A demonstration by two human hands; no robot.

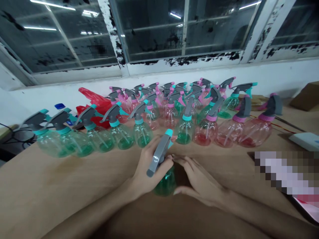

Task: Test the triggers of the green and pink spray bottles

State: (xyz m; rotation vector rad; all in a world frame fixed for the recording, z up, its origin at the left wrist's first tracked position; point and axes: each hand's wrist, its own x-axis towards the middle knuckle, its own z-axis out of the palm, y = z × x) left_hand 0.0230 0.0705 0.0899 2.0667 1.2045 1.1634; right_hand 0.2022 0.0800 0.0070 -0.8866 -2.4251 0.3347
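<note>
A green spray bottle (165,184) with a grey and turquoise trigger head is close in front of me. My left hand (149,166) is wrapped round its neck, just below the head, with the thumb across the near side. On the bottle's right side, my right hand (201,181) has its fingers and thumb spread apart; whether its fingertips touch the bottle I cannot tell. Beyond my hands stand a green spray bottle (184,134) with a turquoise collar and a pink spray bottle (205,134) with a magenta collar.
Several more green and pink spray bottles stand in rows across the wooden table (99,186). Behind the left row lies a red plastic bag (96,101). At the right are a white box-like object (306,141) and a cardboard box (306,96). Windows line the wall behind.
</note>
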